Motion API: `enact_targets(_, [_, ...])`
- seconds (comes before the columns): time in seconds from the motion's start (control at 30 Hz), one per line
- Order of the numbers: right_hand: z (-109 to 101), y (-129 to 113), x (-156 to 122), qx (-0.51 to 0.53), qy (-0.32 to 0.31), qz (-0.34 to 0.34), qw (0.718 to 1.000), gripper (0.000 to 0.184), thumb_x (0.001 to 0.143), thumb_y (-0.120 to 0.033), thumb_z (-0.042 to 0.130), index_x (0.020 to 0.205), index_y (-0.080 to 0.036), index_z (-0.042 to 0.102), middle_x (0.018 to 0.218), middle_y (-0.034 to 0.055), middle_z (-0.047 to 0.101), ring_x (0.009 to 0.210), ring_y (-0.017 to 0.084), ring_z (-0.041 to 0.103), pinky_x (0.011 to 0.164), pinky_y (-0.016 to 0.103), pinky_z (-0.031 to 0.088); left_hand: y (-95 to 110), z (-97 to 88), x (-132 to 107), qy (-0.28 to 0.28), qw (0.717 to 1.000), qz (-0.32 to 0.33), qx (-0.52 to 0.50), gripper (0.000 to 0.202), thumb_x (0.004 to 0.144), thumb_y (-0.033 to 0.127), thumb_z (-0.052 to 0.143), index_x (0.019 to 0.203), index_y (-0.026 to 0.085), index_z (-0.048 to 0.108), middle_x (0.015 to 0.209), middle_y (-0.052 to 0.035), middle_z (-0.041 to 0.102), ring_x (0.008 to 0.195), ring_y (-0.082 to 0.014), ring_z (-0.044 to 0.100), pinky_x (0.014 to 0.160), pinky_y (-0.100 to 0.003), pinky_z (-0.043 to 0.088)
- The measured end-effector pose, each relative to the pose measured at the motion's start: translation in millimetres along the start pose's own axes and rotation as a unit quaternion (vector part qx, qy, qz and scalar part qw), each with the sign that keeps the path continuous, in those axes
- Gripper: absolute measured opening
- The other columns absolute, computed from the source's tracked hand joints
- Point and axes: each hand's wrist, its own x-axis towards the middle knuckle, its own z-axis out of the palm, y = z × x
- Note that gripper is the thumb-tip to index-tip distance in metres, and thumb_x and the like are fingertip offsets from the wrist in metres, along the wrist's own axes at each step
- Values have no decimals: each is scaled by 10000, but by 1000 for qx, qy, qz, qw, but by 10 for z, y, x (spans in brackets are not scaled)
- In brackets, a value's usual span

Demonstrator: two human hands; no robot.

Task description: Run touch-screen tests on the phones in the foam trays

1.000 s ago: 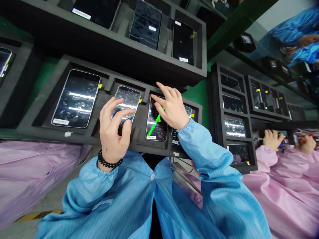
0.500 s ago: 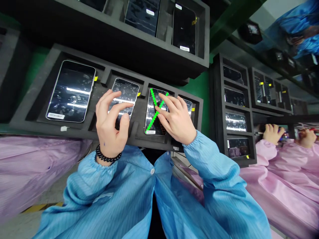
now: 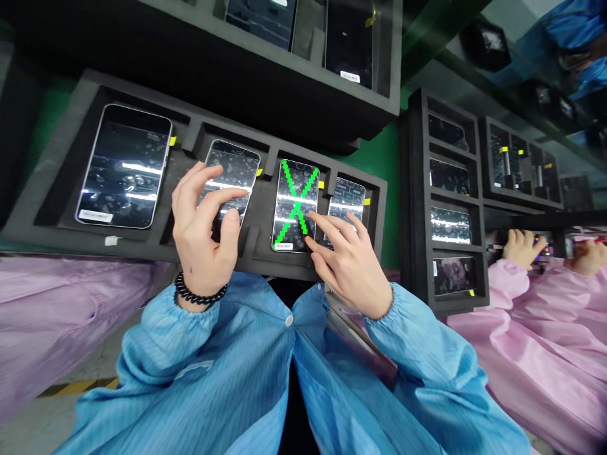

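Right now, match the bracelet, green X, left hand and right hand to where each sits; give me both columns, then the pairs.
Things: 1 black beaded bracelet; 2 green X; 3 left hand; 4 right hand.
Places: A on a smartphone screen in the third foam slot; B around left wrist; C over the second smartphone; D at the marked phone's corner.
Pairs: 1-B; 2-A; 3-C; 4-D.

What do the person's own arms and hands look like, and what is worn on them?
Both arms wear long blue sleeves with fine stripes and gathered elastic cuffs. The left hand and right hand are bare, without gloves. A black beaded bracelet circles the left wrist.
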Motion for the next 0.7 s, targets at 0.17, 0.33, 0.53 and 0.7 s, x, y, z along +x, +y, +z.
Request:
enact_targets(0.17, [-10, -56, 50, 14, 7, -14, 1000, 335, 994, -201, 495, 859, -202, 801, 1413, 92, 661, 1263, 289, 599, 1153, 602, 414, 11, 43, -3, -3, 1000, 5, 14, 275, 1011, 323, 466, 1141, 276, 704, 1431, -33, 590, 1468, -258, 457, 1255, -520, 414])
enact_targets(0.33, [-172, 9, 142, 44, 79, -23, 996, 382, 1002, -211, 508, 704, -204, 748, 1214, 75, 757, 1186, 274, 638, 1127, 535, 444, -8, -108, 31, 28, 998, 34, 33, 311, 1022, 346, 452, 1162, 204, 690, 1391, -38, 622, 1421, -294, 510, 1205, -587, 448])
enact_targets(0.53, [-139, -87, -71, 143, 178, 39, 973, 152, 972, -277, 596, 923, -187, 707, 1060, 75, 761, 994, 231, 667, 856, 401, 521, -490, -811, 341, 42, 966, -56, 248, 511, 1082, 471, 307, 1504, 203, 409, 1581, -20, 442, 1504, -305, 372, 1192, -752, 290])
enact_targets(0.7, [420, -370, -187, 254, 213, -21, 943, 254, 963, -296, 572, 1162, -164, 658, 1076, 95, 732, 966, 203, 658, 828, 353, 539, -759, -931, 548, -6, 942, -192, 275, 622, 1079, 526, 204, 1507, 88, 315, 1528, -206, 485, 1448, -462, 414, 877, -801, 418])
